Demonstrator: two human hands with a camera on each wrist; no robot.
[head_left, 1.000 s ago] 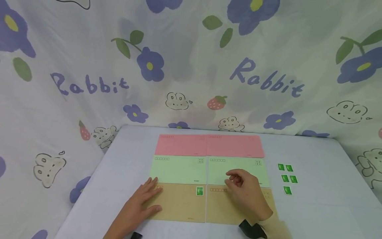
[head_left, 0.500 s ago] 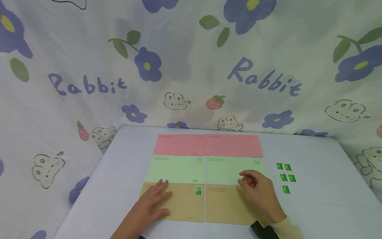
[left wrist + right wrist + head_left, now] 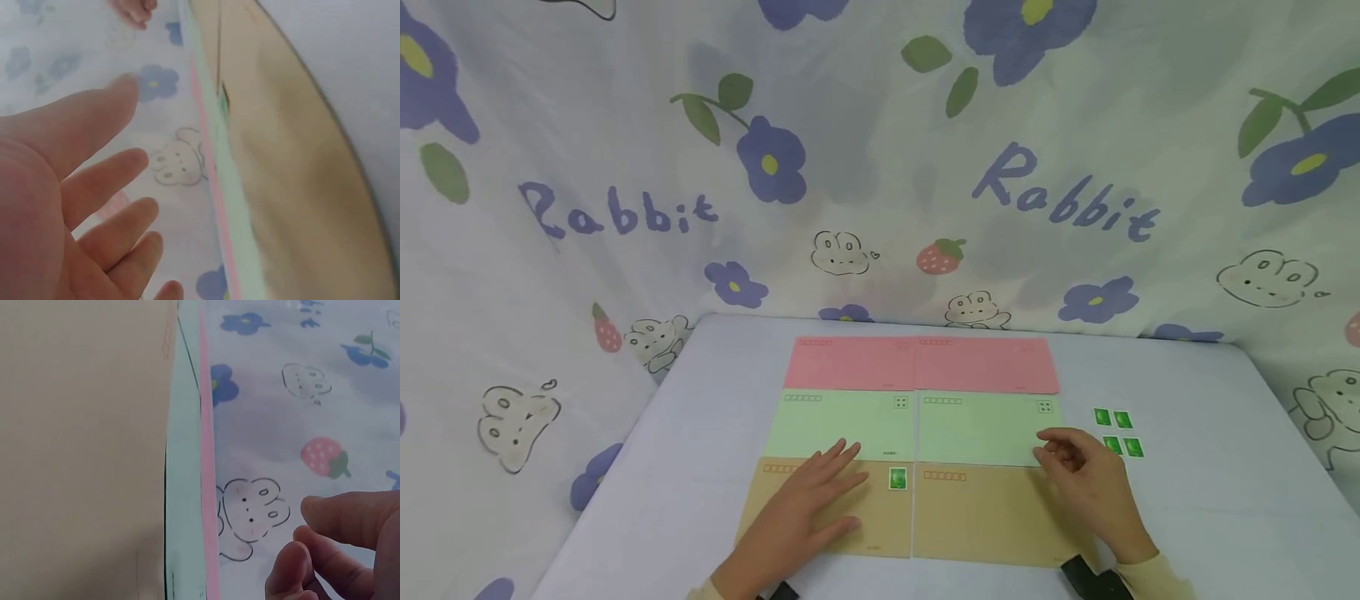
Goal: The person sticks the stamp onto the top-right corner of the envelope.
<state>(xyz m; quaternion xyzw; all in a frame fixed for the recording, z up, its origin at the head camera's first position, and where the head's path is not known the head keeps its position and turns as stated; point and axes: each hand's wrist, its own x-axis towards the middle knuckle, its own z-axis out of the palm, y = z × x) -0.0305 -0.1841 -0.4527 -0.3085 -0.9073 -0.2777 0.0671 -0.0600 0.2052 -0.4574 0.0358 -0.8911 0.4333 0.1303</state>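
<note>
R hand [image 3: 1093,483]'s moved right to nr the stamps [image 3: 1123,420] on the surface [image 3: 1202,450], L hand [image 3: 808,507] also right, over brown env [image 3: 883,525], both empty, L spread, R loosely curled; stamps prob v light, bendy, pinch by edges.

The head view looks forward and down from the near side of the table [image 3: 1225,467], far enough back for the left hand [image 3: 808,508] and right hand [image 3: 1086,479] alike. Both wrist views start close to their own hands, tipped sideways, facing low across the brown envelopes [image 3: 985,521] to the printed cloth [image 3: 880,167]; all three share these. I notice the left-wrist one also catches part of the right hand along its top edge.
</note>
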